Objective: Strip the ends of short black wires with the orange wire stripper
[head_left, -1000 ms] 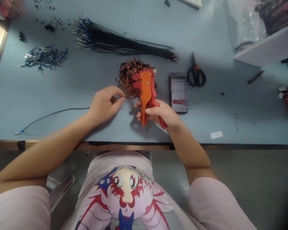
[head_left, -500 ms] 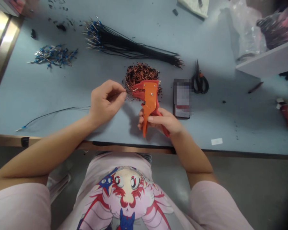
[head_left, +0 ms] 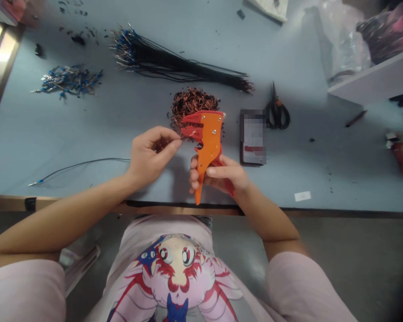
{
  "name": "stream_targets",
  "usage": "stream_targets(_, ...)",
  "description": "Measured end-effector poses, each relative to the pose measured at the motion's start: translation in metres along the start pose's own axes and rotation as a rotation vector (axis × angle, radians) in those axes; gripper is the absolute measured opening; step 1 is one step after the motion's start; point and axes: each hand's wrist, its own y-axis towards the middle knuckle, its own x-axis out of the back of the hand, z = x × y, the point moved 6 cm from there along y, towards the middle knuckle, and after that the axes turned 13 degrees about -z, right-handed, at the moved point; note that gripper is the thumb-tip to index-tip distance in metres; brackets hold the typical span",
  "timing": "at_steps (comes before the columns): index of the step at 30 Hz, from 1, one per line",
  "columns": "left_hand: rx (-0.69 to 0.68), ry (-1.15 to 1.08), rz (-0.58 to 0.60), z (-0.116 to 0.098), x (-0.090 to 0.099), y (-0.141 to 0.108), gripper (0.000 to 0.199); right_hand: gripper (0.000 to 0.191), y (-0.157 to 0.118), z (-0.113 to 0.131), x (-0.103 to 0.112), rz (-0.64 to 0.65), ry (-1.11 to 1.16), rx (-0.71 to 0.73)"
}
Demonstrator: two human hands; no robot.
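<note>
Between thumb and fingers, my left hand (head_left: 154, 154) pinches a thin black wire (head_left: 83, 163). Its tail runs left across the table and ends in a blue and silver terminal (head_left: 36, 183). The wire's short front end points at the red jaws of an orange and red wire stripper (head_left: 211, 138); whether it touches them I cannot tell. My right hand (head_left: 226, 174) is wrapped round the stripper's handles. Just behind the jaws lies a heap of copper and black wire scraps (head_left: 193, 100).
A bundle of black wires (head_left: 181, 67) with blue terminals lies behind, loose blue terminals (head_left: 70, 80) at left. Right of the stripper are a phone (head_left: 253, 136), black scissors (head_left: 278, 112), a pen (head_left: 356, 118) and a red-handled tool (head_left: 402, 156). A white box edge (head_left: 372, 74) stands further right.
My left hand has moved slightly right and toward me with the wire, nearer the stripper's jaws. The stripper's orange handle has swung a little lower in my right hand.
</note>
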Motion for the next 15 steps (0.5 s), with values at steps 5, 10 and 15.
stream_targets(5,0.163,-0.128,0.141,0.003,-0.013,-0.011,0.007,0.038,0.002,-0.006,-0.005,0.1,0.071,-0.068)
stream_targets(10,0.207,-0.24,0.212,0.003,-0.019,-0.013,0.011,0.035,0.003,-0.011,-0.005,0.174,0.095,-0.096)
stream_targets(15,0.22,-0.285,0.255,0.003,-0.023,-0.014,0.009,0.037,0.003,-0.017,-0.001,0.204,0.074,-0.112)
